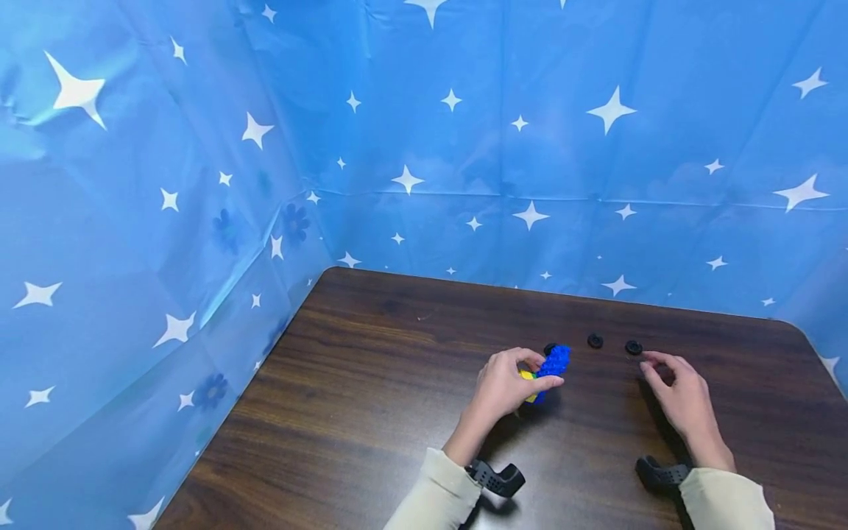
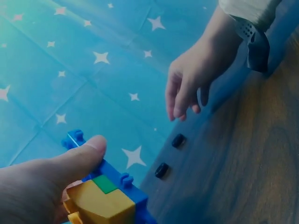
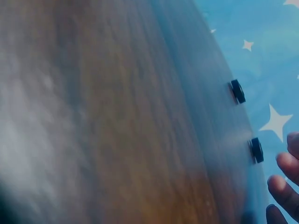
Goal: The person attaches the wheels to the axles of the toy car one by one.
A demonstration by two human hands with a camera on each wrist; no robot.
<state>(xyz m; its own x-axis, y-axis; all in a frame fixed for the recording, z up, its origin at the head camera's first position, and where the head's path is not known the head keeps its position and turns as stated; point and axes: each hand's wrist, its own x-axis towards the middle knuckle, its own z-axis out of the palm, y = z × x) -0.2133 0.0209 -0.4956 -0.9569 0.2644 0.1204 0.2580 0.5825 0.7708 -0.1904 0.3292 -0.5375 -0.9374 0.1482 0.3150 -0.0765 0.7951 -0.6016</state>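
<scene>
My left hand [image 1: 501,383] pinches a toy block build [image 1: 555,361] between thumb and fingers. In the left wrist view the build shows a blue studded base with clips, a yellow block [image 2: 103,200] and a small green piece [image 2: 104,184]. A dark round part [image 1: 549,349] shows beside its blue end in the head view. My right hand [image 1: 684,397] hangs over the table with fingers loosely bent, holding nothing. Its fingertips are close to a small black wheel [image 1: 634,347]. A second black wheel [image 1: 595,341] lies to the left of that one.
The dark wood-grain table [image 1: 344,412] has rounded back corners. Blue cloth [image 1: 563,162] with white stars hangs behind it and along its left side. Each wrist wears a black band [image 1: 498,480] over a pale sleeve [image 1: 433,493].
</scene>
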